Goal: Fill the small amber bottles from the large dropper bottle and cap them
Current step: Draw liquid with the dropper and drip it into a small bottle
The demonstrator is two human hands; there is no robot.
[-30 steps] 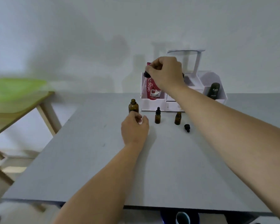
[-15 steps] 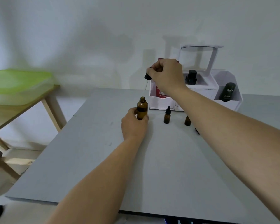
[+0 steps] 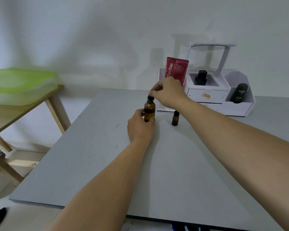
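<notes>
The large amber dropper bottle stands upright on the grey table. My left hand grips its lower body. My right hand pinches the black dropper cap directly on the bottle's neck. One small amber bottle with a black cap stands just to the right, partly behind my right forearm. Any other small bottles are hidden behind that arm.
A white organiser sits at the table's back right, holding a red tube, a black bottle and a dark container. A wooden side table with a green lid stands to the left.
My right hand has come down with the dropper cap from above the organiser onto the large bottle's neck. My left hand moved from beside the bottle to gripping it.
</notes>
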